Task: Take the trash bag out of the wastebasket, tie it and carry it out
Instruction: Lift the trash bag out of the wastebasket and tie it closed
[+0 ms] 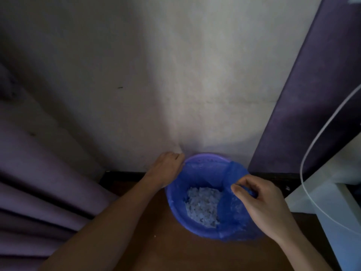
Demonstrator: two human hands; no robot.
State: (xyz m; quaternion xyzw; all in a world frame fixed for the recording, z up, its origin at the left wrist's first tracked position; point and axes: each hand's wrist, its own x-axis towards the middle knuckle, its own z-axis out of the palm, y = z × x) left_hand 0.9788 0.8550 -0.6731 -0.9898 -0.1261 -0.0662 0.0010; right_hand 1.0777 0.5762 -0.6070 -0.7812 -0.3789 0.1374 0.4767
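The left forearm fills the bottom of the view, and its left hand reaches to the far-left rim of the wastebasket, which stands on the brown floor against the pale wall. The fingers curl over the rim there, but their tips are hidden, so I cannot tell whether they grip the bag or only the edge. The right hand is over the near-right side, thumb and forefinger pinching a fold of the blue trash bag, the other fingers bent loosely behind. The bag lines the basket, its right edge lifted inward, and pale crumpled waste lies in the bottom. A purple curtain hangs at the left, and a white cable loops at the right.

The bag looks thin, so a pull from one small pinch could probably tear it or slip free. If only one side comes up, the bag may tip and spill waste, or drag the light basket along with it
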